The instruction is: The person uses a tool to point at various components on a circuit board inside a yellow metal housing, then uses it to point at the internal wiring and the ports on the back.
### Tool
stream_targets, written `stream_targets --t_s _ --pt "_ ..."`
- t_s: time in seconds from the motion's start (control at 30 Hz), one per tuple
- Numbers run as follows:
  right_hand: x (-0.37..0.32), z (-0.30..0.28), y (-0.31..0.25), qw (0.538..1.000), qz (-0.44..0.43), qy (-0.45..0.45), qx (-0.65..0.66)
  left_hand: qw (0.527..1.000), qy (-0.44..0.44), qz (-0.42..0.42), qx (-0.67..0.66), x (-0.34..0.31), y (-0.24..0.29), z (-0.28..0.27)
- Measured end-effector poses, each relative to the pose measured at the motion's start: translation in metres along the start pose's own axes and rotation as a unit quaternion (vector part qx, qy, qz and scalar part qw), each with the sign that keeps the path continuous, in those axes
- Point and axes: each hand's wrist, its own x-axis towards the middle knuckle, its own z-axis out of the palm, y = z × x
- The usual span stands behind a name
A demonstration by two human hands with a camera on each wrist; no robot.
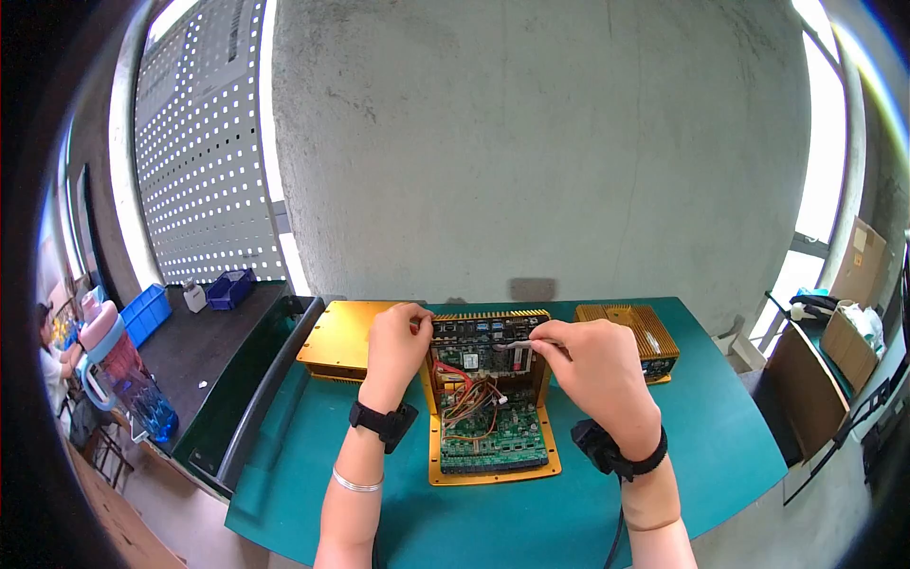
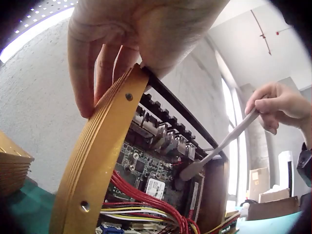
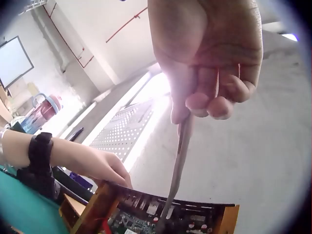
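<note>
An open gold case (image 1: 554, 457) (image 2: 100, 151) (image 3: 97, 208) stands upright at the table's middle, with circuit boards (image 1: 517, 438) and coloured wires (image 2: 146, 198) showing inside. My left hand (image 1: 398, 349) (image 2: 146, 34) (image 3: 95, 163) grips its upper left corner, fingers outside the ribbed edge. Between thumb and fingers, my right hand (image 1: 602, 365) (image 2: 285, 108) (image 3: 209, 53) pinches a grey-handled tool (image 1: 517, 346) (image 2: 222, 145) (image 3: 178, 168). In the left wrist view, the tool's dark round tip reaches the upright board inside; its exact contact is unclear.
Gold cases stand left (image 1: 336, 339) and right (image 1: 630, 327) of the open one on the green table (image 1: 701, 427). Beyond a black rail (image 1: 270, 389) at left, a dark bench holds a bottle (image 1: 128, 370) and blue bins (image 1: 145, 315). A grey wall rises behind.
</note>
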Motion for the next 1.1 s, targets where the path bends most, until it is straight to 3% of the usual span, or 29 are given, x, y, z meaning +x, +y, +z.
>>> stream_targets --t_s 0.1,0.27,0.6,0.77,0.9,0.97,1.1 --pt "0.0 0.005 0.004 1.0 -0.008 0.015 -0.004 1.0 0.019 0.001 -0.009 0.001 0.0 0.001" --pt "0.0 0.012 0.011 0.997 -0.001 -0.038 -0.063 0.999 0.023 0.007 -0.022 0.0 -0.002 0.003" --pt "0.004 0.033 0.023 0.995 0.012 -0.086 -0.043 0.999 0.029 0.018 -0.019 0.0 -0.002 0.003" --pt "0.002 0.027 0.021 0.985 0.022 -0.118 -0.126 0.999 0.029 0.018 -0.024 0.0 -0.003 0.004" --pt "0.0 0.016 0.015 0.988 -0.003 -0.118 -0.098 0.999 0.028 0.013 -0.024 0.0 -0.001 0.003" --pt "0.0 0.012 0.008 0.997 -0.024 -0.055 -0.057 0.999 0.032 0.015 -0.027 0.0 -0.003 0.004" --pt "0.002 0.008 0.002 1.0 -0.01 -0.018 -0.023 0.999 0.027 0.011 -0.022 0.0 -0.001 0.003"
